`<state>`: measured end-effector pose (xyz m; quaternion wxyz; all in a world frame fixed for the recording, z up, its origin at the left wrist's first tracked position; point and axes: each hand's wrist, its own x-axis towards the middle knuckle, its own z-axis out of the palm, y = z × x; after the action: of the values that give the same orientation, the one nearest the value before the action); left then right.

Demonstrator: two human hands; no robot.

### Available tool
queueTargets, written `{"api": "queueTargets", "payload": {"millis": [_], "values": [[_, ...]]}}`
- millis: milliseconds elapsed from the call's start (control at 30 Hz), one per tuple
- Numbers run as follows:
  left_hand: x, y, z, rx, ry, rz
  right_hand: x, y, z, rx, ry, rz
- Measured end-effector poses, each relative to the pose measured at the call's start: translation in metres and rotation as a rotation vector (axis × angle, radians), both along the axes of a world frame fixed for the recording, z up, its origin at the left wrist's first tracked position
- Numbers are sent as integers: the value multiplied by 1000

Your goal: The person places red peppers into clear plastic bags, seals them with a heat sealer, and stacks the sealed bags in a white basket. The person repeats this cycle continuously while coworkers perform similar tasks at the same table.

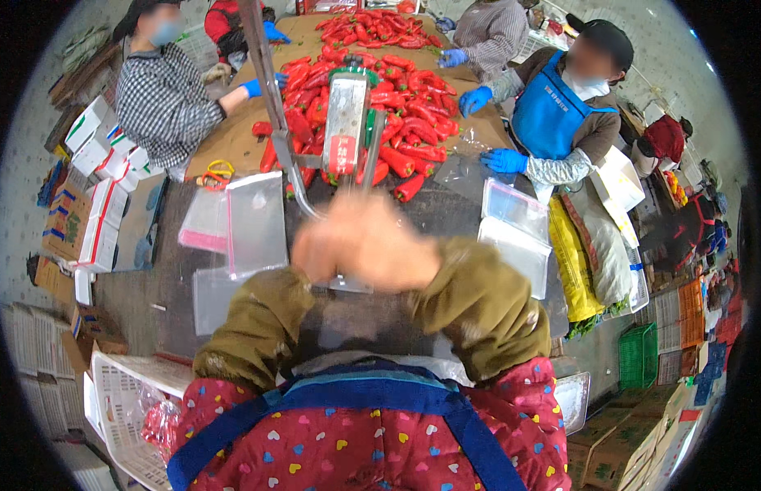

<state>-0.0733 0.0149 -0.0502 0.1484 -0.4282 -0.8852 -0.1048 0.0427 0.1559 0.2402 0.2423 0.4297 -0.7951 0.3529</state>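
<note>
My left hand [319, 248] and my right hand [389, 245] are together in front of me, blurred and partly overlapping, at the base of a metal device [345, 113] with green-rimmed parts and a red label. What the fingers grip cannot be made out. A bent metal arm [276, 123] rises beside the device. Behind it lies a large heap of red peppers [417, 126]. Clear plastic bags [257, 221] lie flat left of my hands, with more bags [515, 245] on the right. Scissors with orange and yellow handles [218, 172] rest behind the left bags.
Co-workers stand around the table [233, 147], some with blue-gloved hands near the peppers. A white crate [119, 423] holding bagged red items is at lower left. Foam boxes [101, 208] stand left. A yellow sack [576, 264] lies at right, with a green crate [638, 356] beyond.
</note>
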Motion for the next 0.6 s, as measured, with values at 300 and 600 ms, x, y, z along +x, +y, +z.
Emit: {"api": "queueTargets", "payload": {"millis": [300,600], "values": [[120,-40,103,316,-1284,-345,-72,57,5,-952,-248,-176],[170,-191,177,1682,-469,148,-23,83,-207,-913,-905,-486]]}}
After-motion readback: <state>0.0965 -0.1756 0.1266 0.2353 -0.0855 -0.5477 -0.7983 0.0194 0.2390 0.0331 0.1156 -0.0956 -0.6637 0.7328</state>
